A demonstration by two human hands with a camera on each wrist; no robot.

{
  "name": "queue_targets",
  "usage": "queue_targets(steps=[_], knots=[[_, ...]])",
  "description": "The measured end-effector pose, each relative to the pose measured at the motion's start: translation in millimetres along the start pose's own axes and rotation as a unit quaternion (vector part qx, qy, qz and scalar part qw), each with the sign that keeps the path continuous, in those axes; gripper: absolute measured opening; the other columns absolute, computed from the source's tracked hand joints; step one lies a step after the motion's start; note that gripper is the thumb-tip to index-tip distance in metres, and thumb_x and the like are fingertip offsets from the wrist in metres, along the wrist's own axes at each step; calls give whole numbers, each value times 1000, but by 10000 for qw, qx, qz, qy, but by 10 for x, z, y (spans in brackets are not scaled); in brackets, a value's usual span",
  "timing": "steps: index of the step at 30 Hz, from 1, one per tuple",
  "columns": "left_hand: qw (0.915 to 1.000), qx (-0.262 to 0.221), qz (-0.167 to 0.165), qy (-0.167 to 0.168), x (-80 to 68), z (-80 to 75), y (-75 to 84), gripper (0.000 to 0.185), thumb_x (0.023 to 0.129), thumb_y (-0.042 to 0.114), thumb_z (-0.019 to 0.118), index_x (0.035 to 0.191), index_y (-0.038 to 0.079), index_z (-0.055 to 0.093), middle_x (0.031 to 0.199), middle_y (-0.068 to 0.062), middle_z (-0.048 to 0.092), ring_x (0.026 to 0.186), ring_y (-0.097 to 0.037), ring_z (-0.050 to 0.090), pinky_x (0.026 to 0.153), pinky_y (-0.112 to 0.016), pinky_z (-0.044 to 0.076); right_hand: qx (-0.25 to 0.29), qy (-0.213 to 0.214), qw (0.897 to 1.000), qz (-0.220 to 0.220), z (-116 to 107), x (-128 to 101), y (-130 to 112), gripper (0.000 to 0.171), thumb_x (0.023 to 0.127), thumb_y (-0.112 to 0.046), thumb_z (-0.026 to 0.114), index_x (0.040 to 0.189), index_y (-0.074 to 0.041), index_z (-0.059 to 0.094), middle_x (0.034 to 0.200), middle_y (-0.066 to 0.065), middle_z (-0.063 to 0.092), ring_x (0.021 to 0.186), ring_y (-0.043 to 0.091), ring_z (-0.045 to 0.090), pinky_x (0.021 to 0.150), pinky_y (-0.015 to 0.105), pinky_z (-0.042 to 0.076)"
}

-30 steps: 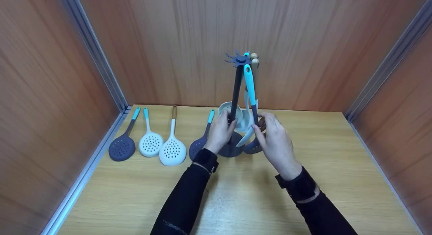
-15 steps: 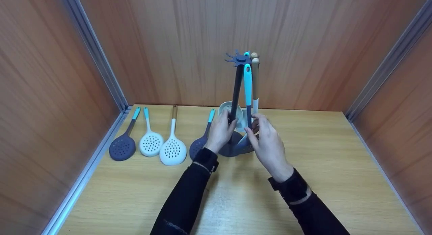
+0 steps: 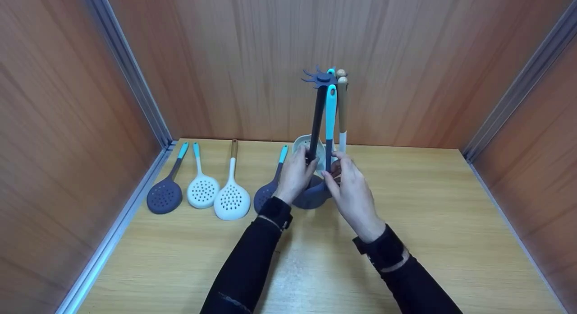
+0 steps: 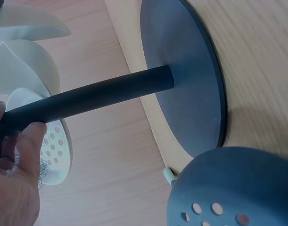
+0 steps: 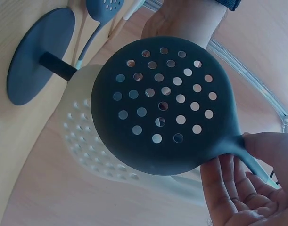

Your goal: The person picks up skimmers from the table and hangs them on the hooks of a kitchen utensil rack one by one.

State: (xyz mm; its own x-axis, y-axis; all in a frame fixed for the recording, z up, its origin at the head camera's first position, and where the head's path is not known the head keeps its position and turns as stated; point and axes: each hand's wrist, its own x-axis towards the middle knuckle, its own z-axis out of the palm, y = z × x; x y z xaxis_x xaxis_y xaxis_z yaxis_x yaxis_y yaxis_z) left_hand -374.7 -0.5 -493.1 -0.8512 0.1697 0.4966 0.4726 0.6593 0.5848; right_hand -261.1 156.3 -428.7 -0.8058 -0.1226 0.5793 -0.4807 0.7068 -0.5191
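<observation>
A dark utensil stand (image 3: pixel 317 120) rises from a round base (image 4: pixel 191 84) on the wooden table. My left hand (image 3: pixel 303 163) grips its pole (image 4: pixel 101 94) low down. A dark grey skimmer with a teal handle (image 3: pixel 330 111) hangs upright from the hooks on top. My right hand (image 3: pixel 336 169) pinches its thin neck just above the perforated head (image 5: pixel 162 103), which sits in front of the base. More utensils hang behind it, among them a white skimmer (image 5: pixel 82 136) and a wooden-handled one (image 3: pixel 342 102).
Several skimmers lie in a row on the table to the left: a dark one (image 3: pixel 164 199), a white one (image 3: pixel 203 192), a white one with a wooden handle (image 3: pixel 231 201) and a dark blue one (image 3: pixel 266 196). Wooden walls enclose three sides, and a metal rail (image 3: pixel 112 233) runs along the left.
My right hand moved left toward the pole with the teal-handled skimmer. The skimmer swung from tilted to upright, its head now in front of the base. The left hand kept its grip.
</observation>
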Motion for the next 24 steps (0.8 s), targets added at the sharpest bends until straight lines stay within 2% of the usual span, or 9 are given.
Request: queue_targets(steps=[6, 13, 24], knots=[[10000, 13, 25, 1, 6, 17, -2, 24, 104, 28, 64, 118, 10, 56, 105, -4, 66, 92, -18, 66, 78, -33, 56, 49, -20, 10000, 33, 13, -11, 15, 48, 99, -17, 71, 141, -8, 50, 107, 6, 64, 93, 17, 70, 76, 33, 62], [9999, -122, 72, -19, 7, 18, -18, 22, 104, 27, 64, 118, 11, 56, 105, -3, 66, 93, -16, 65, 78, -31, 56, -24, 21, 10000, 70, 0, -37, 32, 46, 99, -18, 71, 140, -8, 53, 107, 3, 66, 95, 15, 71, 75, 28, 61], [9965, -821, -110, -109, 46, -15, -53, 18, 102, 26, 68, 113, 15, 61, 107, 1, 69, 99, -12, 67, 84, -29, 57, 41, 19, 9999, 143, -9, -39, 63, 44, 101, -20, 69, 141, -10, 54, 109, 3, 67, 98, 14, 70, 79, 32, 62]])
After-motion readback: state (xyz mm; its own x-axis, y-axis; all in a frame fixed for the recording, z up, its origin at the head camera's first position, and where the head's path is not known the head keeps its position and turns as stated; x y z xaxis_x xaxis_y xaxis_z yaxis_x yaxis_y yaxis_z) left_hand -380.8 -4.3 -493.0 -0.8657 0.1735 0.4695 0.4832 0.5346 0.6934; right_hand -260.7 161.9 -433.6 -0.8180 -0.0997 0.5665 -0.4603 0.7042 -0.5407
